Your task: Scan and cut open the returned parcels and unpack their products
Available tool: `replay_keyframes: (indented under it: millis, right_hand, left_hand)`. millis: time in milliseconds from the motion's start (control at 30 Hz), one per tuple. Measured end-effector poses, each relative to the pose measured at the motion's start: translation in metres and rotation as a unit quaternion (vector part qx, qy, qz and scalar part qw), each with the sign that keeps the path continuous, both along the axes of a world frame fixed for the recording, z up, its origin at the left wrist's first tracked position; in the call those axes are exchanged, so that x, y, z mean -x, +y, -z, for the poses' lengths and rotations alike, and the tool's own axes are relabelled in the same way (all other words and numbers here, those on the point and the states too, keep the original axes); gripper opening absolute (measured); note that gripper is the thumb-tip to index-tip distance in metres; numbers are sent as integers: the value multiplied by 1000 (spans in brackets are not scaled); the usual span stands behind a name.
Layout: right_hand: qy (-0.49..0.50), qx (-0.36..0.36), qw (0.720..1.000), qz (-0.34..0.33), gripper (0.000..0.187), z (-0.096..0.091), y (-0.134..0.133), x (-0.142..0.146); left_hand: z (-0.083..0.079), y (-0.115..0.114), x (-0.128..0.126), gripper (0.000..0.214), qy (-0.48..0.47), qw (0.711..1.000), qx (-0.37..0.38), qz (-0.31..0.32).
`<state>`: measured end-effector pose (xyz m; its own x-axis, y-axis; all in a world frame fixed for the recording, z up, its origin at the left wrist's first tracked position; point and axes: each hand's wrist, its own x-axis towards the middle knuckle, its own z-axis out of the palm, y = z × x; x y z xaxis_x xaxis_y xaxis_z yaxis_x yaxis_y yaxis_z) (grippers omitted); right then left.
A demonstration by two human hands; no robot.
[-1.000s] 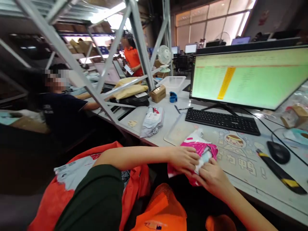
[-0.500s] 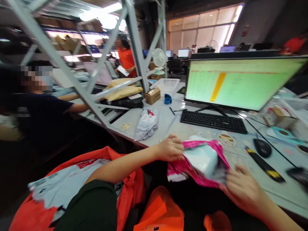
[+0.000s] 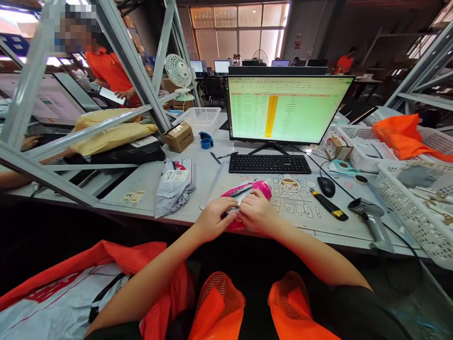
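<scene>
A pink plastic mailing bag (image 3: 262, 187) lies torn open at the front edge of the desk, its grey inner side showing along the slit. My left hand (image 3: 216, 218) is closed at the near left side of the opening, thumb and fingers pinched together. Beside it, touching, my right hand (image 3: 257, 212) is closed over the bag's middle. A bit of a pale packet shows at the opening by the fingertips; the hands hide most of it. To the left lies a crumpled grey mailing bag (image 3: 176, 188) with a label.
Behind the hands stand a keyboard (image 3: 269, 164) and a monitor (image 3: 288, 111). A mouse (image 3: 326, 187), a box cutter (image 3: 329, 205) and a barcode scanner (image 3: 371, 222) lie to the right, near a white basket (image 3: 417, 208). A sack (image 3: 141, 257) of parcels is at lower left.
My hands have come together over the pink bag, having been apart pulling its mouth wide. The bag has moved left and away onto the desk edge; my view has turned right.
</scene>
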<state>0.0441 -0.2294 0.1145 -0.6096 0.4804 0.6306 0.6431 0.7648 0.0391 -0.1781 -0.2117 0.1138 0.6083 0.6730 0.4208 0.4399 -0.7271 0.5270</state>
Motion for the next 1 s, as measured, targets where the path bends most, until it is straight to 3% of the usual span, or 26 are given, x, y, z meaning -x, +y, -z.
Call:
replay_keyframes:
  millis: [133, 300, 500, 733, 1000]
  right_hand:
    - [9, 79, 997, 11, 42, -5, 3, -6]
    - [-14, 158, 984, 87, 41, 1, -5, -8]
    - [-83, 132, 980, 121, 18, -9, -20, 0]
    - [-144, 111, 976, 119, 25, 0, -23, 4]
    - [-95, 80, 981, 151, 35, 17, -26, 14]
  left_hand:
    - [8, 19, 11, 41, 2, 997, 66, -30]
    - [10, 38, 14, 40, 14, 990, 126, -56]
    - [7, 44, 12, 46, 40, 990, 131, -40]
    - [-3, 52, 15, 66, 80, 975, 204, -34]
    - [13, 77, 23, 61, -40, 967, 243, -60]
